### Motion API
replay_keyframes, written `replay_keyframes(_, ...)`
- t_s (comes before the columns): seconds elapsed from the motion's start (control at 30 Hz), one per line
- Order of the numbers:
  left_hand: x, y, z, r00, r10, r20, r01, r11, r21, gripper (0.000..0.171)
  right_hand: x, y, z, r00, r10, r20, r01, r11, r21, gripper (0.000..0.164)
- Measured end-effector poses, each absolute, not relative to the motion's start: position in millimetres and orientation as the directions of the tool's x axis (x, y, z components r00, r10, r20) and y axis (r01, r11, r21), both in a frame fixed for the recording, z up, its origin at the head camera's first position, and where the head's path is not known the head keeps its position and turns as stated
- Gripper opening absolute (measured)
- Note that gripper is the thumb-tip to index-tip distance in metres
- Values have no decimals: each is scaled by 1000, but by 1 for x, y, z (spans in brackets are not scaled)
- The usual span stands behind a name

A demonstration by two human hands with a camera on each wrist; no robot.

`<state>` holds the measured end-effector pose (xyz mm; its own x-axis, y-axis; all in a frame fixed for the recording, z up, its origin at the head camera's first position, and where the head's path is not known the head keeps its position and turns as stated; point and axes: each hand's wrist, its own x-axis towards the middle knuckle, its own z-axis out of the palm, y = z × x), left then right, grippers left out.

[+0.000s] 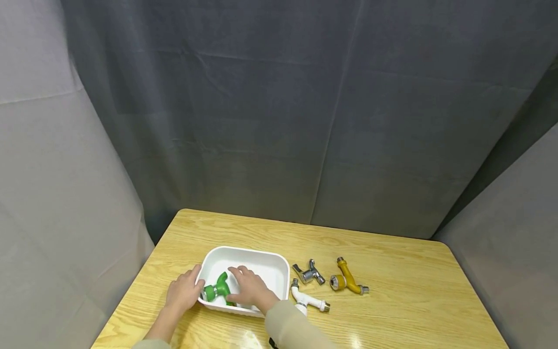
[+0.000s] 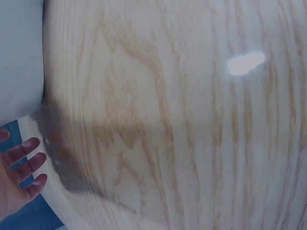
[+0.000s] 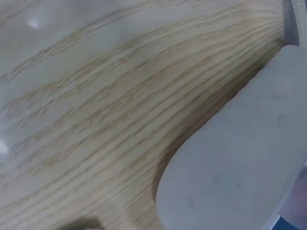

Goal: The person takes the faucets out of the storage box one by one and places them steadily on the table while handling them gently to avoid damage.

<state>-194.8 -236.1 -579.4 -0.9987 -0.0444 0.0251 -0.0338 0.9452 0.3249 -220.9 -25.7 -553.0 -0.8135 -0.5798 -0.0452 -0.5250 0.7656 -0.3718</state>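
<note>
A green tap (image 1: 221, 288) lies in the left end of a white plastic tray (image 1: 279, 259). My right hand (image 1: 253, 288) reaches into the tray, its fingers spread, with the thumb overlapping the lower end of the tap. At the tray's left rim is my left hand (image 1: 183, 290), its thumb near the tap's round handle. The left wrist view shows the spread fingers of the left hand (image 2: 19, 172) beside the tray's corner (image 2: 21, 57). In the right wrist view the tray's outer wall (image 3: 235, 158) hides most of the right hand.
Right of the tray lie a chrome tap (image 1: 308, 275), a yellow tap (image 1: 347, 278) and a white tap (image 1: 307, 298), the last partly covered by the right sleeve (image 1: 292, 322). They lie on a wooden table (image 1: 401, 291). A dark grey curtain (image 1: 261, 121) hangs behind it.
</note>
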Motion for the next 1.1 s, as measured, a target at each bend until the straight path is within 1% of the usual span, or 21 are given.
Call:
replay_keyframes(0.33,-195,-236,-578,-999,-40,35,-27,945,326,43,-220,-37,-555,-820,-557,-134,-488,802,-346,70)
replay_keyframes(0.93,-193,-236,-578,-999,-42,34,-28,943,332,43,-215,-40,-554,-799,-572,-186,-492,799,-345,62)
replay_keyframes(1.1,-193,-236,-578,-998,-43,35,-29,944,327,43,-217,-38,-554,-788,-583,-196,-506,796,-334,63)
